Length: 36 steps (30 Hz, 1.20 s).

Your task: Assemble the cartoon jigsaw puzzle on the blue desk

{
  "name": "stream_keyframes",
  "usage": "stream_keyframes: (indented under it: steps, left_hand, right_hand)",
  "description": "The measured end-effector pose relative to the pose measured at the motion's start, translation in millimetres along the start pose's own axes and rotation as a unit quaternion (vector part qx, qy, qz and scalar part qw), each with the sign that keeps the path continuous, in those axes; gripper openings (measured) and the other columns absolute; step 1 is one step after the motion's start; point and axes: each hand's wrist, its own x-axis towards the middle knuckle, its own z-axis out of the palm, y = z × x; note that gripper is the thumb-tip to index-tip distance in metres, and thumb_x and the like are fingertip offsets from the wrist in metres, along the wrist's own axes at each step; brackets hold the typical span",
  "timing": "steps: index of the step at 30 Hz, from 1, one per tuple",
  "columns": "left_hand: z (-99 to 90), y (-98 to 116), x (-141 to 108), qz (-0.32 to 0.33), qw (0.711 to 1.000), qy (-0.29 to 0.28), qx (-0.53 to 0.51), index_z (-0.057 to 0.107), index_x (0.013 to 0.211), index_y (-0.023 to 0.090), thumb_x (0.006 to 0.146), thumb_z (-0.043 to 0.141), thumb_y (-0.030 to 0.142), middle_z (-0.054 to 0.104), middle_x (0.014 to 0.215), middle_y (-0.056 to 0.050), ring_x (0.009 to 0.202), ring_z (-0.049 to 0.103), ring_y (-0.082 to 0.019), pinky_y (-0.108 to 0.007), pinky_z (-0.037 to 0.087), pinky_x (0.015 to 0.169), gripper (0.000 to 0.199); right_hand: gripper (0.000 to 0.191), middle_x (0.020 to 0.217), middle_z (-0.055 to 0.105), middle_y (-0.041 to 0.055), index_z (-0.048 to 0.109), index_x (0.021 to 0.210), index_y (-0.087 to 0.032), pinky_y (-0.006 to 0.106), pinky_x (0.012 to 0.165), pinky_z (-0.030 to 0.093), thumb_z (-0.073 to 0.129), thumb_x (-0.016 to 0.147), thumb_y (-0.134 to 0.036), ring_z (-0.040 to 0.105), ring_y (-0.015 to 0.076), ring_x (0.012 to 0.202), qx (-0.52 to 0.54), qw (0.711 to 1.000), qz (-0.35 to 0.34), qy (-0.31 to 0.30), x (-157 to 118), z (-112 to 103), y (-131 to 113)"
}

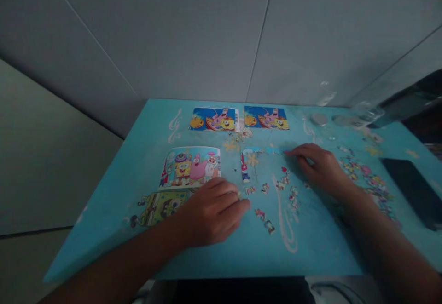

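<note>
On the table lies a partly joined jigsaw border (244, 168), an L of pieces along its top and left sides. My right hand (319, 163) is at the border's top right end, with its fingertips closed on a small pinkish puzzle piece (287, 152). My left hand (217, 212) is over the table below the printed picture card (189, 168), its fingers curled in a pinch. Something small and pale may be between them; I cannot make it out. Loose puzzle pieces (264, 188) lie between the hands, and a pair of pieces (265, 221) sits closer to me.
A larger pile of pieces (371, 182) spreads right of my right forearm, beside a dark phone (412, 191). Two blue picture cards (214, 119) lie at the back. A round lid (319, 119) and a clear container (368, 113) stand at back right, near the grey wall (200, 37).
</note>
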Motion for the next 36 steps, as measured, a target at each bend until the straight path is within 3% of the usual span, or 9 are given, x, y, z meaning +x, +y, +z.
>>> stream_keyframes:
  steps: [5, 13, 21, 24, 31, 36]
  left_hand:
    - [-5.3, -4.5, -1.7, -0.009, 1.000, 0.012, 0.009, 0.066, 0.113, 0.011, 0.093, 0.058, 0.009, 0.071, 0.088, -0.006, 0.092, 0.064, -0.022, -0.041, 0.054, 0.085, 0.022]
    - [-8.0, -8.0, -6.9, 0.000, 1.000, -0.004, 0.016, 0.066, 0.118, 0.009, 0.092, 0.060, 0.006, 0.072, 0.094, -0.008, 0.096, 0.063, -0.023, -0.043, 0.055, 0.088, 0.027]
    - [-4.1, -6.8, -3.4, 0.003, 1.000, -0.012, 0.020, 0.068, 0.113, 0.010, 0.094, 0.058, 0.007, 0.071, 0.093, -0.007, 0.097, 0.064, -0.022, -0.040, 0.055, 0.089, 0.022]
    - [-3.0, -6.9, -2.7, -0.002, 1.000, -0.011, 0.025, 0.069, 0.111, 0.011, 0.095, 0.056, 0.008, 0.070, 0.091, -0.006, 0.096, 0.065, -0.022, -0.040, 0.055, 0.089, 0.021]
    - [0.0, -6.3, -4.3, -0.003, 1.000, -0.010, 0.012, 0.070, 0.112, 0.009, 0.095, 0.057, 0.008, 0.070, 0.092, -0.008, 0.096, 0.065, -0.022, -0.041, 0.055, 0.089, 0.021]
    - [2.9, -8.0, -1.2, -0.014, 1.000, -0.024, 0.015, 0.069, 0.111, 0.010, 0.096, 0.056, 0.010, 0.070, 0.091, -0.008, 0.095, 0.064, -0.023, -0.042, 0.057, 0.087, 0.020]
  right_hand:
    - [0.031, 0.113, 0.072, 0.0099, 0.074, 0.116, -0.024, 0.045, 0.091, 0.055, 0.056, 0.093, -0.016, 0.068, 0.0283, 0.105, -0.005, 1.000, -0.002, 0.004, -1.3, -5.1, -4.4]
    - [0.027, 0.107, 0.073, 0.0087, 0.075, 0.112, -0.026, 0.048, 0.094, 0.052, 0.053, 0.097, -0.020, 0.067, 0.0274, 0.101, -0.036, 0.994, 0.053, 0.083, -6.4, -29.7, -6.9]
    - [0.020, 0.112, 0.070, 0.0070, 0.075, 0.113, -0.030, 0.045, 0.097, 0.053, 0.066, 0.095, -0.034, 0.065, 0.0250, 0.105, 0.045, 0.996, 0.006, -0.073, -5.8, -27.9, -23.9]
    - [0.017, 0.106, 0.071, 0.0065, 0.076, 0.109, -0.029, 0.043, 0.093, 0.054, 0.065, 0.096, -0.033, 0.065, 0.0237, 0.102, 0.050, 0.995, 0.006, -0.088, -6.0, -19.9, -27.9]
    - [0.026, 0.111, 0.070, 0.0066, 0.074, 0.121, -0.032, 0.038, 0.089, 0.056, 0.061, 0.099, -0.030, 0.068, 0.0213, 0.099, 0.077, 0.988, 0.013, -0.132, -7.2, -15.5, -28.1]
    - [0.015, 0.105, 0.074, 0.0052, 0.076, 0.106, -0.027, 0.038, 0.088, 0.056, 0.064, 0.096, -0.029, 0.069, 0.0215, 0.097, 0.103, 0.989, 0.035, -0.103, -5.5, -17.1, -28.3]
